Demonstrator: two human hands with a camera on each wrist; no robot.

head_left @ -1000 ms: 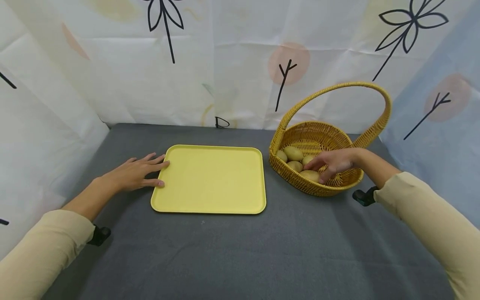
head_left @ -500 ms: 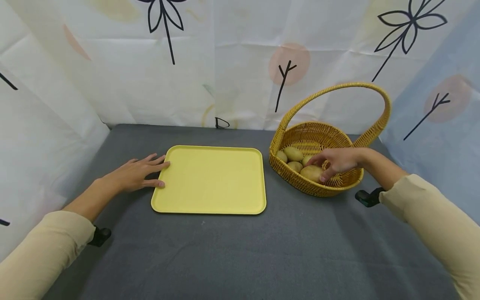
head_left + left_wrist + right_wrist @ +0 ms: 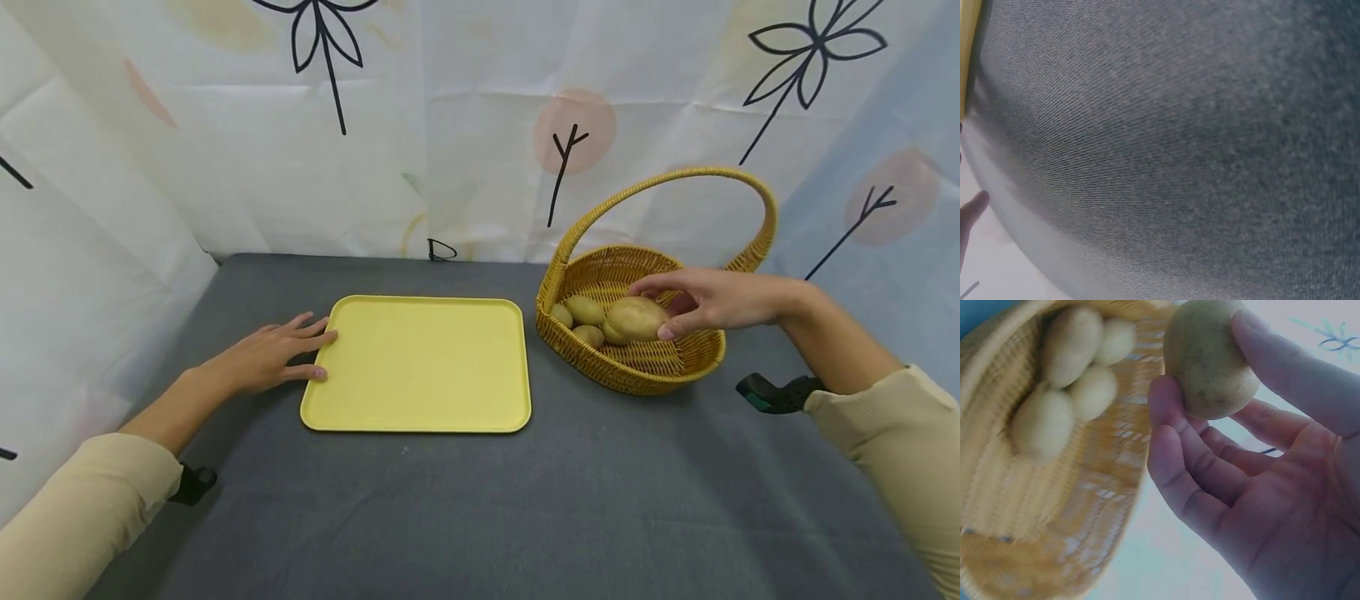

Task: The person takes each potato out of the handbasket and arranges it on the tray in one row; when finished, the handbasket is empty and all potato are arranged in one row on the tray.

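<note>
My right hand (image 3: 723,300) grips a potato (image 3: 636,319) between thumb and fingers, raised over the wicker basket (image 3: 630,379). In the right wrist view the held potato (image 3: 1207,362) shows dark specks on its skin. Several more potatoes (image 3: 585,310) lie together in the basket's left part. On the left, my left hand (image 3: 273,354) rests with spread, straight fingers on the left edge of the yellow tray (image 3: 420,367); nothing lies on the tray. The left wrist view catches only fingertips (image 3: 975,205) and a strip of the tray (image 3: 966,50).
A tall arched handle (image 3: 675,175) spans the basket. The grey cloth (image 3: 465,508) covers the table, and a patterned white curtain (image 3: 465,125) hangs behind it and at both sides.
My right hand has lifted the potato from among the others and moved up and slightly right with it. My left hand stays at the tray's edge.
</note>
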